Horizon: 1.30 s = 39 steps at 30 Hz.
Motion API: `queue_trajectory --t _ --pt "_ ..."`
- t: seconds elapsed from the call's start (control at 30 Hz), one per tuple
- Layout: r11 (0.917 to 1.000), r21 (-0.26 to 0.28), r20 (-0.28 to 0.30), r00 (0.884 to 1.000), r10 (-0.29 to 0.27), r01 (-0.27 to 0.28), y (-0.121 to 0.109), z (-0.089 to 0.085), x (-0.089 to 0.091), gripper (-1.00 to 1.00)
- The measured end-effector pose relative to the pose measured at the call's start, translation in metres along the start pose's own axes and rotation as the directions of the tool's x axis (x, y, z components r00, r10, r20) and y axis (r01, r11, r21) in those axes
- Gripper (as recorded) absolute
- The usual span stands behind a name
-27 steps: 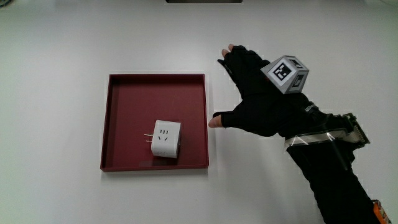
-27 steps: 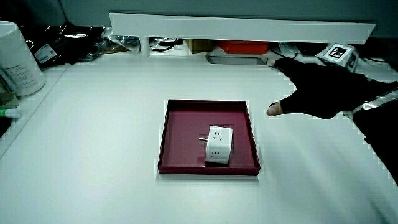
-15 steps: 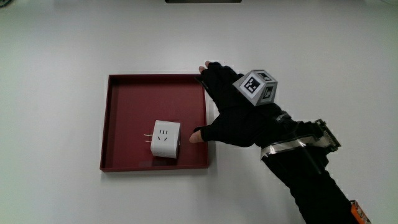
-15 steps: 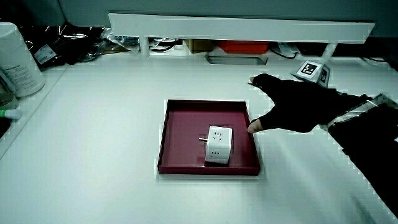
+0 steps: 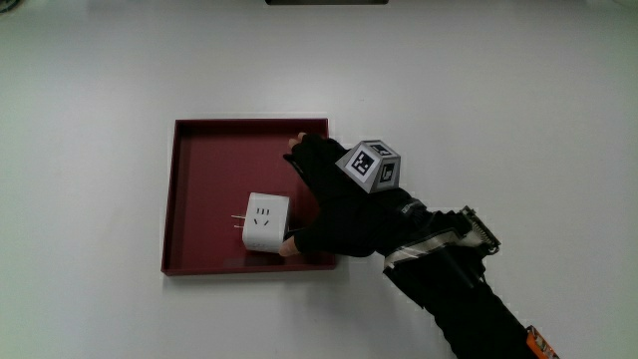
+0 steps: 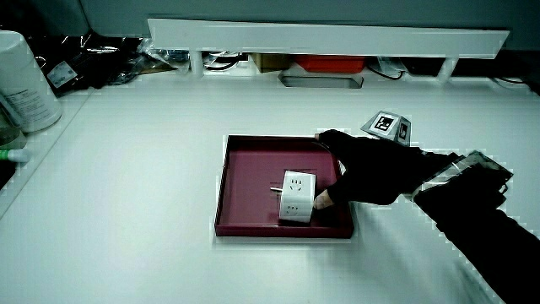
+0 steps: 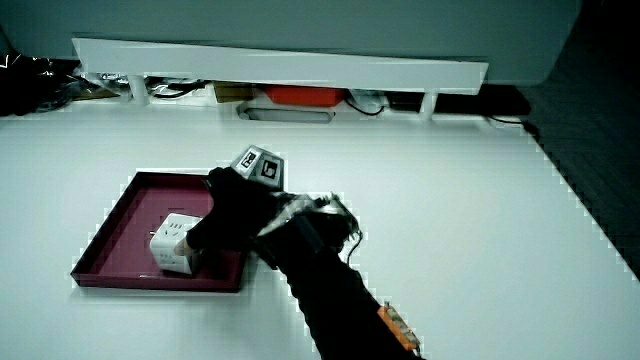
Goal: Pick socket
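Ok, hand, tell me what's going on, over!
Hand over the red tray, fingers spread, thumb at the socket. Socket not yet gripped, sitting in the tray. Nothing in the way.

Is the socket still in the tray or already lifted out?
In the tray. The socket rests on the tray floor; the hand is beside it, thumb at its edge, not gripping.

A dark red tray (image 5: 199,150) is seen on the white desk (image 5: 498,100); a white canister (image 6: 24,80) is seen at the desk's edge.
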Motion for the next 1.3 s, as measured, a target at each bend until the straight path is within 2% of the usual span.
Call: queue_trajectory --t 0.07,0.1,0.13,0.17,0.47,0.77,0.9,0.97,1.03,1.1,1.23,1.3 --pt "0.9998 -0.016 -0.009 1.0 0.01 -0.01 0.002 -0.005 -0.002 0.0" --pt "0.9999 -0.016 0.007 1.0 0.004 -0.004 0.005 -0.01 0.0 0.0" --pt "0.9998 -0.021 -0.016 1.0 0.006 -0.006 0.005 -0.012 -0.002 0.0" --pt "0.9993 -0.035 -0.008 1.0 0.012 -0.012 0.008 -0.016 -0.001 0.0" --pt "0.9963 -0.085 -0.02 1.0 0.0 -0.002 0.019 -0.039 -0.001 0.0" --pt "0.9982 -0.06 -0.044 0.999 0.004 -0.007 0.024 -0.045 0.001 0.0" --pt "0.9975 -0.07 -0.059 0.998 0.0 -0.004 0.026 -0.047 0.003 0.17" --pt "0.9988 -0.049 -0.075 0.997 -0.003 -0.001 0.026 -0.047 0.004 0.25" --pt "0.9984 -0.055 -0.082 0.997 0.008 -0.013 0.025 -0.045 0.002 0.33" --pt "0.9997 -0.025 -0.067 0.998 -0.004 0.003 0.026 -0.046 0.004 0.42" --pt "0.9998 -0.017 -0.095 0.995 0.012 -0.014 0.025 -0.045 0.002 0.58" --pt "1.0 -0.001 -0.091 0.996 0.008 -0.008 0.025 -0.046 0.003 0.67"
